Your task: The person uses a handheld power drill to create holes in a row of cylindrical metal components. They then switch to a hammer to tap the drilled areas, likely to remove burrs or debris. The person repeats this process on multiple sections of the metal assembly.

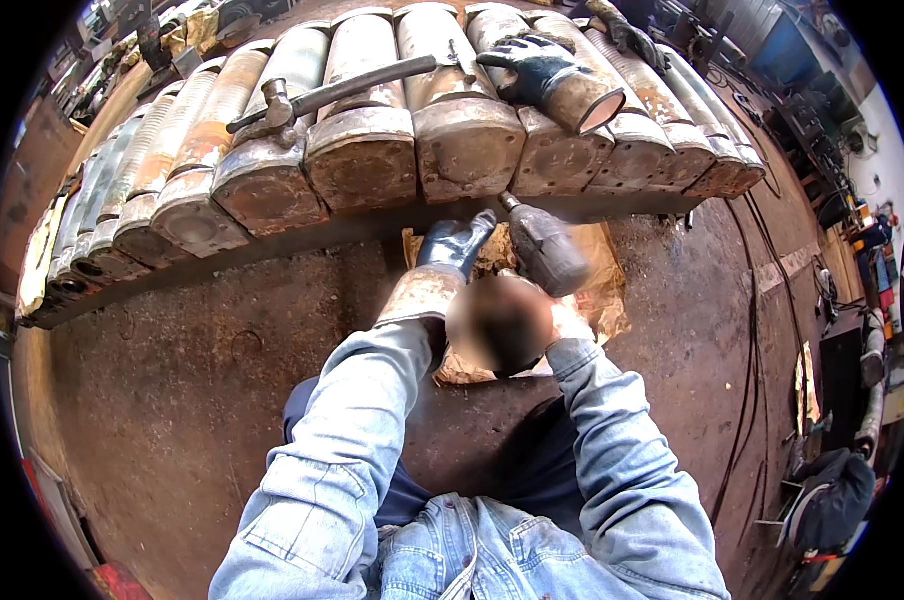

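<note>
My right hand (544,310), without a glove, is closed round the lower end of a dark impact wrench (549,250). The wrench's narrow metal tip points up toward the underside of the rusty flanged cylinders. A blurred patch covers part of this hand and the grip. My left hand (450,245) wears a dark blue-coated work glove with a pale, dirty cuff. It sits just left of the wrench, below the cylinder ends, with one digit stretched toward the wrench's tip. The other fingers are partly hidden, and nothing shows in them.
Ahead stands a row of rusty flanged cylinders (360,150). A hammer (337,90) and a loose work glove (552,80) lie on top. Brown paper (602,265) is spread on the stained floor (172,370) beneath my hands. Dark cables (757,330) run along the right.
</note>
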`<state>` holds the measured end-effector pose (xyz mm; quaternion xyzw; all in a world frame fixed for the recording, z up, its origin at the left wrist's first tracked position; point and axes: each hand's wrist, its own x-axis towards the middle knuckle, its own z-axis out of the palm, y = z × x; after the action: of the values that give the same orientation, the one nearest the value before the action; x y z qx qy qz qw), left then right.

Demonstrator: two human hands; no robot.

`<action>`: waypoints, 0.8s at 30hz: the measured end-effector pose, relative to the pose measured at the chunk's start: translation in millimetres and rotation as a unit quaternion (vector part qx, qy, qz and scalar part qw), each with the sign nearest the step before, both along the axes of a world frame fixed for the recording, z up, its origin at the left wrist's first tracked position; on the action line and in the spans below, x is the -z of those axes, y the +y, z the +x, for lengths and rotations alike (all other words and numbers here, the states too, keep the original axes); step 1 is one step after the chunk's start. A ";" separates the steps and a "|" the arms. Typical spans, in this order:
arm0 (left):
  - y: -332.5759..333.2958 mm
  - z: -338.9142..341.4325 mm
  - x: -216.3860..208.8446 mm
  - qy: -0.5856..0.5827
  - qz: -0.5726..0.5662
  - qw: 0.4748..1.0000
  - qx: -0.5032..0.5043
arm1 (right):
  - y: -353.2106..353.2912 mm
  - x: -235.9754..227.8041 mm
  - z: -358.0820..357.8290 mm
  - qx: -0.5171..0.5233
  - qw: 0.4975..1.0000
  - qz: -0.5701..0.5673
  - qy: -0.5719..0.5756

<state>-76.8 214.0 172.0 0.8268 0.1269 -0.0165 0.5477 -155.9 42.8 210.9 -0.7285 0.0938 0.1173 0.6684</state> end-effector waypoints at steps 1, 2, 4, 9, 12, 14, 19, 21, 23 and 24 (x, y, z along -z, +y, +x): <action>10.4 3.1 -4.1 0.051 -0.063 0.997 -0.012 | 5.4 1.6 2.4 -0.002 1.000 -0.029 -0.002; 17.1 3.7 -6.7 0.052 -0.107 0.992 -0.030 | 9.0 2.7 5.2 -0.007 0.999 -0.043 0.001; 23.7 0.6 -9.6 0.077 -0.206 0.973 -0.073 | 15.1 4.0 12.8 -0.023 0.998 -0.058 0.012; 33.0 -12.9 -25.5 0.102 -0.368 0.914 -0.140 | 23.8 19.4 27.9 -0.034 0.999 -0.021 -0.002; 47.2 -15.5 -37.1 0.095 -0.416 0.891 -0.155 | 31.4 39.1 39.4 -0.010 0.999 0.019 0.041; 56.6 -22.6 -50.7 0.092 -0.458 0.873 -0.139 | 37.2 59.9 54.8 -0.004 0.995 0.057 0.085; 61.9 -21.1 -53.5 0.056 -0.494 0.856 -0.140 | 39.0 118.0 74.1 0.030 0.964 0.244 0.097; 67.1 -21.3 -57.0 0.043 -0.500 0.853 -0.144 | 41.2 121.6 79.6 0.015 0.961 0.247 0.121; 71.4 -22.7 -56.3 0.034 -0.498 0.855 -0.140 | 47.4 123.0 79.1 0.014 0.947 0.306 0.093; 74.2 -22.4 -56.8 0.035 -0.495 0.857 -0.138 | 49.5 122.5 80.1 0.008 0.947 0.310 0.088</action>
<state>-99.2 288.2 228.9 0.4195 0.2337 -0.0299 0.8766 -75.8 92.3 88.4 -0.4712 0.1174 0.1990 0.8512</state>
